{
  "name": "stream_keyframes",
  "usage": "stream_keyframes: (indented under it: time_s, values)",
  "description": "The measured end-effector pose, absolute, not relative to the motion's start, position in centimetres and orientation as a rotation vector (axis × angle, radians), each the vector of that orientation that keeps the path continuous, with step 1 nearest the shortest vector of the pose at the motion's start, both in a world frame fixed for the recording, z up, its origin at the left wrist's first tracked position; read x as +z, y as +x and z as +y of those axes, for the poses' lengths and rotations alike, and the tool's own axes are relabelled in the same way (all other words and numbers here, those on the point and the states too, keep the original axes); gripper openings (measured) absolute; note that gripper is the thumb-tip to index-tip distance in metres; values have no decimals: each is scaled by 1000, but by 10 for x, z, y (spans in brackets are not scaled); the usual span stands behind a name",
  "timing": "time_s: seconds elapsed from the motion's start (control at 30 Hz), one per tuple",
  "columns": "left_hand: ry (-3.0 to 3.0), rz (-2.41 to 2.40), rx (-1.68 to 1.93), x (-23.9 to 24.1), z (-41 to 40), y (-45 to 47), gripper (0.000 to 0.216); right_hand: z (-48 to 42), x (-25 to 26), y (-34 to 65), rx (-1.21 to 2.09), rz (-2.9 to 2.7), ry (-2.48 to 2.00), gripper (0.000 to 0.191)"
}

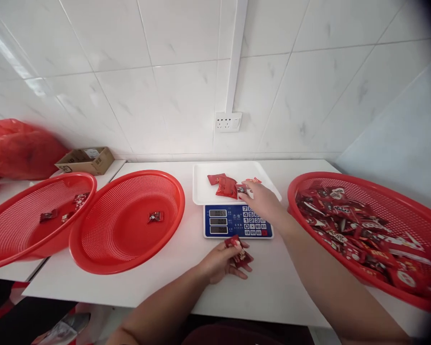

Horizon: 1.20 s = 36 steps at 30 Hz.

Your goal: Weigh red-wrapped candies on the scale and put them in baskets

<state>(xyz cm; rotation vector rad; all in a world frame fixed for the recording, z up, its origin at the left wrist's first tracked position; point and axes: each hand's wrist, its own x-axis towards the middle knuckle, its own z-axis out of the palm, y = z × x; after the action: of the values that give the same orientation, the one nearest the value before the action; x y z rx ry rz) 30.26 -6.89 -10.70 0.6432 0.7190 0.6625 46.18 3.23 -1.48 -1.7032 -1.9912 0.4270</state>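
My left hand [224, 262] is closed on red snack packets [241, 258], just in front of the digital scale [210, 235]. The thumb presses on them from above; how many there are I cannot tell. Over the scale's white tray [201, 191], my right hand [260, 196] has its fingers closed around a small dark red packet [242, 189]. Beside those fingers, several red packets [226, 187] lie on the tray. The scale's blue panel shows lit displays and a keypad, partly covered by my right hand and wrist.
At right stands a red basket [294, 184] heaped with packets. Left of the scale, another red basket [181, 201] holds one packet [155, 216]; a further red basket [93, 184] holds a few. A cardboard box [89, 167] and a red bag [21, 148] sit behind.
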Motion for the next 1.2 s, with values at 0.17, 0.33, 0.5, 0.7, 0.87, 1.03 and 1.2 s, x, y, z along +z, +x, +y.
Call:
stream_keyframes:
  time_s: [0.17, 0.33, 0.5, 0.7, 0.87, 1.03, 1.2]
  values:
    - [680, 644, 571, -103, -78, 303, 47, 55, -16, 453, 436, -2046, -1779, 25]
    - [696, 679, 629, -103, -72, 297, 46, 63, 7, 440, 550, -1968, -1732, 19]
    - [721, 700, 651, -106, -67, 293, 45, 74, 24, 408, 1028, -2023, -1133, 43]
    - [734, 749, 694, -104, -64, 292, 46, 90, 4, 417, 636, -2181, -1425, 44]
    - [730, 739, 637, -105, -65, 296, 46, 72, -6, 412, 460, -2246, -1360, 36]
    - [717, 717, 626, -109, -64, 297, 44, 65, -10, 377, 158, -2544, -1082, 38]
    - [692, 736, 692, -110, -61, 294, 45, 89, -6, 346, 135, -2714, -1220, 40]
